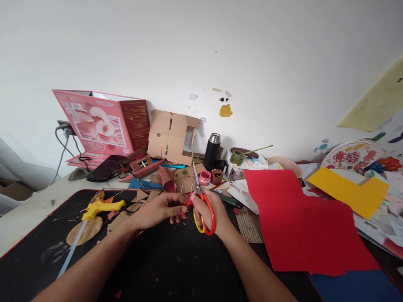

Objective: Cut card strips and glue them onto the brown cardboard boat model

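Observation:
Scissors (211, 217) with orange and yellow handles rest in my right hand (201, 209), blades pointing up and away from me. My left hand (165, 206) is closed in a pinch beside it, over the black mat (176, 268). Between the fingertips of both hands is a small red piece (189, 203), with thin pale strips sticking up near it. Its exact shape is partly hidden by the fingers. Just beyond the hands stand an open jar of pink paint (205, 178) and a jar of brown paint (217, 176).
A yellow glue gun (103, 207) lies on the left over a round wooden slice (85, 231). Red paper (308, 226) covers the right side. Behind are cardboard (160, 142), a black thermos (211, 153), a phone (105, 168), a pink box (100, 126) and a green paint jar (237, 157).

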`<state>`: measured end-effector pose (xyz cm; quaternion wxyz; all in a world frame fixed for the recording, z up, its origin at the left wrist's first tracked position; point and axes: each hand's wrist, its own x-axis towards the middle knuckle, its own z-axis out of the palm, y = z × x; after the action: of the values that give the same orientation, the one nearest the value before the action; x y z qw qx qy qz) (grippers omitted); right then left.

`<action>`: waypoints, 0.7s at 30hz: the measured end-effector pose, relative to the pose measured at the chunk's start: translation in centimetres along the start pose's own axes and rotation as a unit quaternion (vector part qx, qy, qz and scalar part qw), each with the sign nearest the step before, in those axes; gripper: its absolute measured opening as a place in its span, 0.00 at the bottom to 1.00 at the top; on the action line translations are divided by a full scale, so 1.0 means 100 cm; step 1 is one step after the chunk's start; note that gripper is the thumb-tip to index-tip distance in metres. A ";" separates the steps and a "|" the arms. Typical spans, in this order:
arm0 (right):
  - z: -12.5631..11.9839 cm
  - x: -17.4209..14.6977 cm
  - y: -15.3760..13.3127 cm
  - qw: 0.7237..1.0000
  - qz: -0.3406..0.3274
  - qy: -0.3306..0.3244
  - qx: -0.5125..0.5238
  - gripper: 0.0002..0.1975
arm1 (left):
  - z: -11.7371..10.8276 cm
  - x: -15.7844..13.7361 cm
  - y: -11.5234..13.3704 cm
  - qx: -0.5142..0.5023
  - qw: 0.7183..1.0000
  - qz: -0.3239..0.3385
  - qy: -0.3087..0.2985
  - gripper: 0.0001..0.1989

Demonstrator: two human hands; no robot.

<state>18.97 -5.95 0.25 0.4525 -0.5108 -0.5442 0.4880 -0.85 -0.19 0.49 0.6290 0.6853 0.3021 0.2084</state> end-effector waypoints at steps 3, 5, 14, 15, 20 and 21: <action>0.001 -0.001 -0.002 1.000 0.004 -0.005 -0.001 0.20 | 0.001 0.000 -0.001 -0.002 1.000 -0.001 0.007 0.21; 0.002 -0.001 -0.001 1.000 0.006 -0.005 0.003 0.21 | 0.001 0.000 0.000 -0.001 1.000 -0.005 0.007 0.21; 0.004 0.004 0.008 0.998 0.037 -0.011 0.053 0.36 | -0.008 0.007 -0.001 -0.091 0.983 0.026 0.157 0.27; 0.005 0.004 0.008 0.997 0.043 -0.015 0.056 0.38 | -0.010 0.007 -0.001 -0.102 0.977 0.035 0.182 0.27; 0.007 0.001 0.007 0.997 0.024 -0.022 0.072 0.44 | -0.015 0.008 0.000 -0.142 0.949 0.073 0.273 0.26; 0.008 0.001 0.008 0.996 0.022 -0.027 0.078 0.45 | -0.016 0.007 0.000 -0.144 0.946 0.080 0.281 0.26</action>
<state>18.30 -5.90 -0.65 0.4656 -0.4720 -0.5053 0.5524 -1.36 1.48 0.59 0.5919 0.5233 0.3773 0.4831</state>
